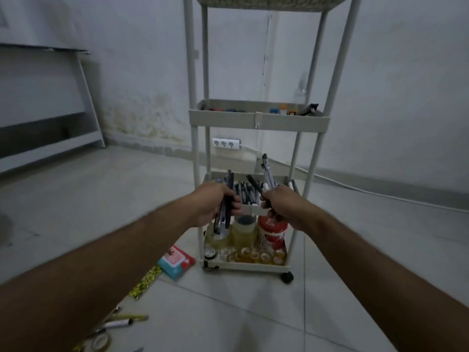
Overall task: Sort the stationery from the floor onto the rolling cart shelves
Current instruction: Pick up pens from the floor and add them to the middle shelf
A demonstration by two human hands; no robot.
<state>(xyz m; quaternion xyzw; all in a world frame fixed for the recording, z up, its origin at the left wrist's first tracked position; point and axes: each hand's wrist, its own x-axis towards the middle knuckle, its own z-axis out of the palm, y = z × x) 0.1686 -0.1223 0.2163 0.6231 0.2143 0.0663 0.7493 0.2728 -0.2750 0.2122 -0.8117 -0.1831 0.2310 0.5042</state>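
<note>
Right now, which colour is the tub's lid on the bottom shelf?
Red lid, seen in the head view.

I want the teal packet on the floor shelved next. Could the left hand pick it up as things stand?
Probably not yet: the left hand already grips a bundle of pens. The teal packet itself lies uncovered beside the cart.

A white power strip (225,144) sits low against the far wall, its cable (380,193) trailing right; a white desk (83,97) stands far left.

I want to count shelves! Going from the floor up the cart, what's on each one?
Tape rolls and a red tub → pens → small colourful bits → top basket, contents hidden.
</note>
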